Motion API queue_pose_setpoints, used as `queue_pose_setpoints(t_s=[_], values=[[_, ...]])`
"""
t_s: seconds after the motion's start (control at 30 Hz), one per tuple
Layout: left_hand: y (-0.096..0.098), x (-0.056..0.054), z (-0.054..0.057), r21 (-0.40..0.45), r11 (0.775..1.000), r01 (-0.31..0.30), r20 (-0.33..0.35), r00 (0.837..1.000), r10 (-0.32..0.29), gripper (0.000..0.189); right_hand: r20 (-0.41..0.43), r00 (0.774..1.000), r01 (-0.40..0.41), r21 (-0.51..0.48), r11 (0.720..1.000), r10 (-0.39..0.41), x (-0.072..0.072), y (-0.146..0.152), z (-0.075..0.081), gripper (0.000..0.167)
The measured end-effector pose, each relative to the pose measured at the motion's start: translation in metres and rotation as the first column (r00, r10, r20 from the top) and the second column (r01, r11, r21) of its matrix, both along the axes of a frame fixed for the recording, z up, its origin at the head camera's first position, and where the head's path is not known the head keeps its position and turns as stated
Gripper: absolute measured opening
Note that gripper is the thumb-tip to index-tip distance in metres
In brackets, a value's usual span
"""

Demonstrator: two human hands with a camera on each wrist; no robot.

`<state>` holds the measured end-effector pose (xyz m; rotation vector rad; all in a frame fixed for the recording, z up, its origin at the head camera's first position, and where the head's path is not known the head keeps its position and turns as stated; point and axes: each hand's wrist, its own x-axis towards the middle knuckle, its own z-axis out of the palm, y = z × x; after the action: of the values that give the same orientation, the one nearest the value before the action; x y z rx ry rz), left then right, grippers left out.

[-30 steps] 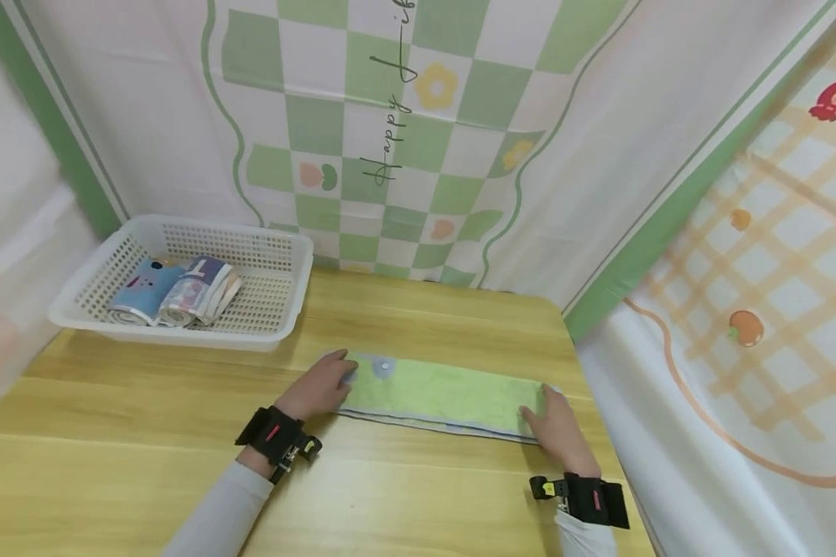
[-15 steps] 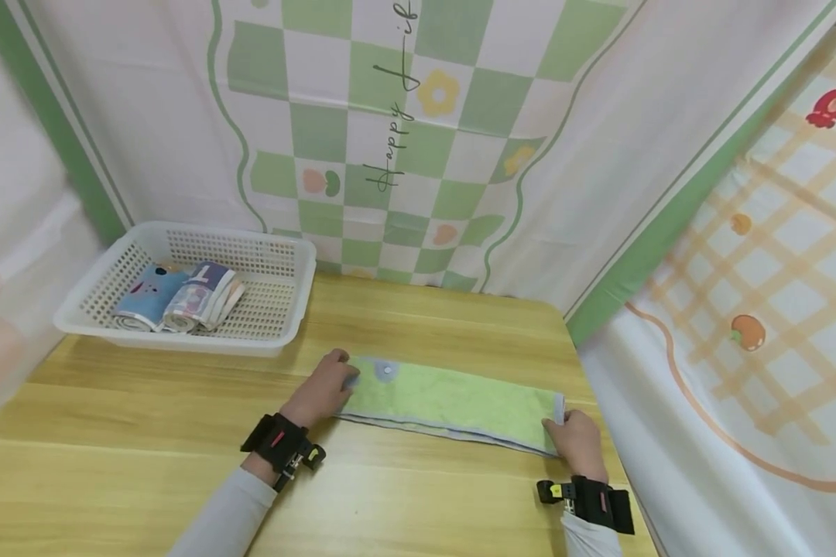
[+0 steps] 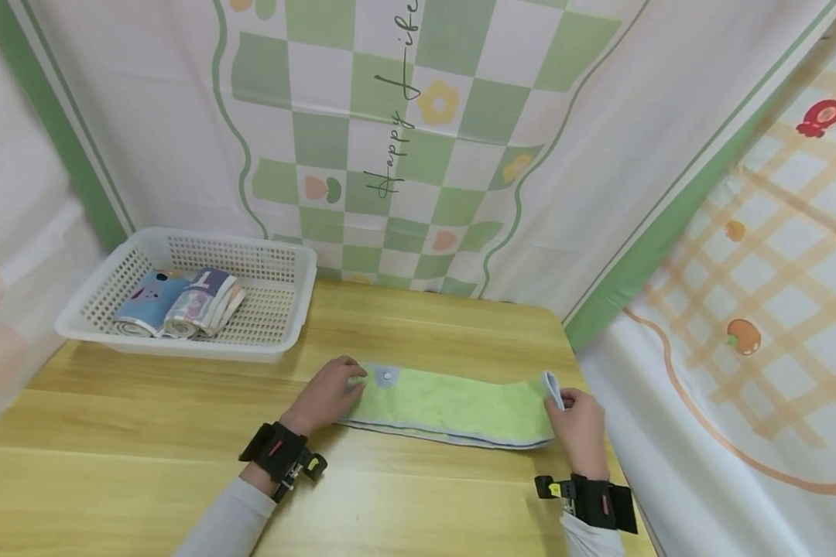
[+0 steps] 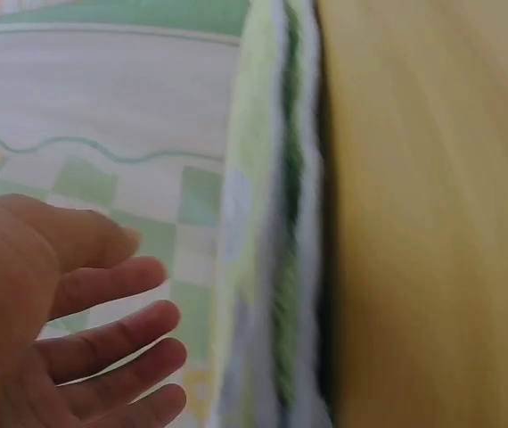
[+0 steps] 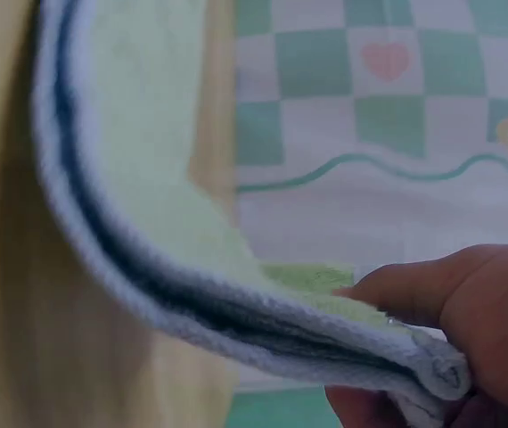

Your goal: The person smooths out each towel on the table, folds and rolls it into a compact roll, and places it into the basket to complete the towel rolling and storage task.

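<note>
A green towel (image 3: 453,406) with a grey-blue edging lies on the table, folded lengthwise into a long strip. Its right end is lifted and bent up by my right hand (image 3: 581,429), which pinches it between thumb and fingers. The right wrist view shows the towel's layered edge (image 5: 143,299) curving up into the right hand (image 5: 495,312). At the strip's left end is my left hand (image 3: 326,394). Seen from the left wrist, that hand (image 4: 76,312) has its fingers loosely extended beside the towel (image 4: 252,223), gripping nothing.
A white plastic basket (image 3: 181,352) stands at the table's back left. Inside it lie a blue rolled towel (image 3: 149,302) and a patterned rolled towel (image 3: 198,302). A green-checked curtain (image 3: 404,216) hangs behind the wooden table (image 3: 418,495).
My right hand shifted from lying over the towel's right end to its outer edge, then raised that end so it bends up. The left hand stays at the left end.
</note>
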<state>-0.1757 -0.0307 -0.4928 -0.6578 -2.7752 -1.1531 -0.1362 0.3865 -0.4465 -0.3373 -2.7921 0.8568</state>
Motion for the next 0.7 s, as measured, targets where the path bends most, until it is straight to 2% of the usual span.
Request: queue_pose_setpoints(t_s=[0.17, 0.27, 0.37, 0.6, 0.7], values=[[0.014, 0.003, 0.012, 0.153, 0.988, 0.008, 0.026, 1.0, -0.012, 0.023, -0.105, 0.993, -0.047, -0.017, 0.999, 0.045, -0.004, -0.036, 0.022, 0.025], [0.023, 0.004, 0.021, 0.224, 0.974, 0.021, 0.065, 0.997, -0.037, 0.025, -0.155, 0.983, -0.108, -0.058, 0.992, 0.097, -0.009, -0.063, 0.026, 0.021], [0.033, 0.004, 0.027, 0.27, 0.962, 0.031, 0.083, 0.995, -0.055, 0.026, -0.157, 0.976, -0.17, -0.103, 0.98, 0.152, -0.015, -0.09, 0.026, 0.018], [0.052, 0.005, 0.028, 0.259, 0.961, 0.096, 0.058, 0.992, -0.115, 0.041, -0.132, 0.95, -0.303, -0.187, 0.934, 0.282, -0.024, -0.15, 0.025, 0.019], [0.054, 0.008, 0.03, 0.263, 0.959, 0.104, 0.056, 0.991, -0.122, 0.047, -0.132, 0.925, -0.377, -0.217, 0.9, 0.356, -0.022, -0.172, 0.025, 0.017]])
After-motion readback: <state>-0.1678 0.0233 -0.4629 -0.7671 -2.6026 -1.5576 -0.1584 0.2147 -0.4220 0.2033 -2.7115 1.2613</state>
